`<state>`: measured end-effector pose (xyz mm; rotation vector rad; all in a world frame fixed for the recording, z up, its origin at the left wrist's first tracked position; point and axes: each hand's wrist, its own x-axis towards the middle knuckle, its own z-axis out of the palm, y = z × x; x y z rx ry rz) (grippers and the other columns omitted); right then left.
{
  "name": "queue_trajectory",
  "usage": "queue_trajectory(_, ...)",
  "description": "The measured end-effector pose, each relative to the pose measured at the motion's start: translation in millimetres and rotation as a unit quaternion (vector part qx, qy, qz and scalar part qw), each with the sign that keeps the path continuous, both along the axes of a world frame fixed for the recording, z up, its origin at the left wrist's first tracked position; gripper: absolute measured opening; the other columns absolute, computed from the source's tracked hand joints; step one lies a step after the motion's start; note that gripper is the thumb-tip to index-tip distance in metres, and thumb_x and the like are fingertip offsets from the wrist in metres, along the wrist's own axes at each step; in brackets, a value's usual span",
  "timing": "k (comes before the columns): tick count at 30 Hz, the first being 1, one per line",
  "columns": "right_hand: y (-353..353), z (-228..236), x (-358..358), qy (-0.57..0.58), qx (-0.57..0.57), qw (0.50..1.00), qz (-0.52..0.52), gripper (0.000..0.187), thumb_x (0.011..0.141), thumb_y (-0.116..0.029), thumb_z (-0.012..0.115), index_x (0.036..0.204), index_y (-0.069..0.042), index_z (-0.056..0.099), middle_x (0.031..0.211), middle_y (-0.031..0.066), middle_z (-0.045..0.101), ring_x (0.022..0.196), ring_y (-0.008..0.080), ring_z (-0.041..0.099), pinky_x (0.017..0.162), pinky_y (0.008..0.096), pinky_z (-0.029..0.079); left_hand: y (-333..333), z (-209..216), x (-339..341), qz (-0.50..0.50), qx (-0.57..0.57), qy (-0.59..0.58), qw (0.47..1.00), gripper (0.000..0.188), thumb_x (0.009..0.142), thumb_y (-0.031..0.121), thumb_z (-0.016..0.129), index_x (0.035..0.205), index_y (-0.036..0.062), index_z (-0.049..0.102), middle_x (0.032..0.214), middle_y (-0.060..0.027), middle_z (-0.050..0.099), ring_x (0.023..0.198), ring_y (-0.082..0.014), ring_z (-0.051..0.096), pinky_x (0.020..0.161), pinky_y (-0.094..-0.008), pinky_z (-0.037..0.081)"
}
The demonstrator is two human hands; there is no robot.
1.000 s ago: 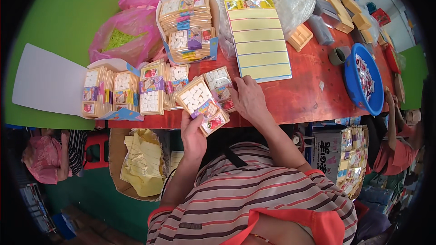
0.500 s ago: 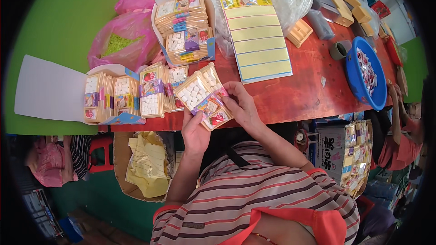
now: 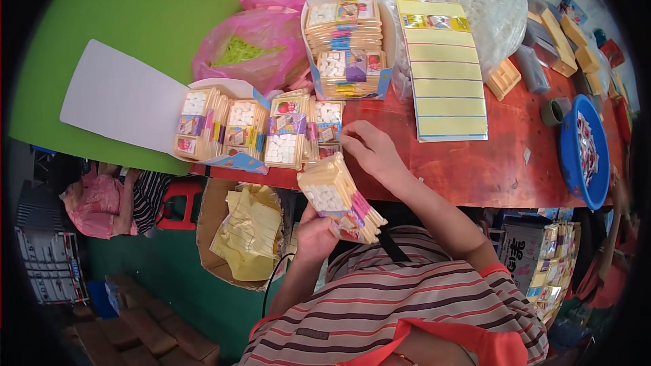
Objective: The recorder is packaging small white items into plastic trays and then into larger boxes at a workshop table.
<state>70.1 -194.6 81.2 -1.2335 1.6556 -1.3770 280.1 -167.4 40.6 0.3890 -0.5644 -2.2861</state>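
My left hand [image 3: 317, 236] is closed round the lower end of a fanned stack of small packs [image 3: 332, 196], held tilted just off the table's front edge. These are light wooden trays with white cube-shaped pieces under clear wrap and colourful printed bands. My right hand [image 3: 377, 156] hovers above the red table, its curled fingers slightly apart and nothing visible between them. Its fingertips are close to the right side of a standing pack [image 3: 329, 113]. Beside that, more packs [image 3: 285, 132] stand in a row, next to an open display box [image 3: 237, 160] filled with them.
Another full display box [image 3: 386, 74] stands behind. A yellow label sheet [image 3: 447, 88] lies to its right. Farther right are a wooden tray [image 3: 503, 80], a dark cup [image 3: 553, 112] and a blue basin [image 3: 568, 162] of small sachets. A carton [image 3: 207, 237] with yellow paper sits below the table.
My left hand has lowered its packs toward me and tilted them, showing a thicker stack. The right hand has let go of them and moved toward the standing packs. The whole view has shifted.
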Motion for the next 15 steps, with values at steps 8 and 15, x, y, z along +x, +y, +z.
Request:
queue_trajectory(8, -81.9, 3.4, 34.5, 0.076, 0.115, 0.990, -0.008, 0.047, 0.084, -0.044, 0.062, 0.100, 0.000, 0.060, 0.093, 0.0166, 0.064, 0.089, 0.0312, 0.064, 0.082, 0.0414, 0.048, -8.8, -3.7, 46.9, 0.079, -0.011, 0.023, 0.997, 0.073, 0.081, 0.001, 0.061, 0.147, 0.0005, 0.029, 0.144, -0.0180, 0.044, 0.130, -0.0329, 0.047, 0.110, -0.0495, 0.037)
queue_trajectory(15, -84.5, -15.7, 25.8, -0.102, 0.026, 0.994, -0.022, 0.035, 0.075, -0.025, 0.068, 0.097, 0.001, 0.060, 0.089, 0.0191, 0.065, 0.088, 0.0293, 0.063, 0.078, 0.0383, 0.048, -26.1, 0.7, 56.2, 0.153, -0.022, 0.014, 0.988, 0.069, 0.077, 0.002, 0.061, 0.142, 0.0008, 0.038, 0.138, -0.0173, 0.050, 0.126, -0.0342, 0.050, 0.109, -0.0542, 0.037)
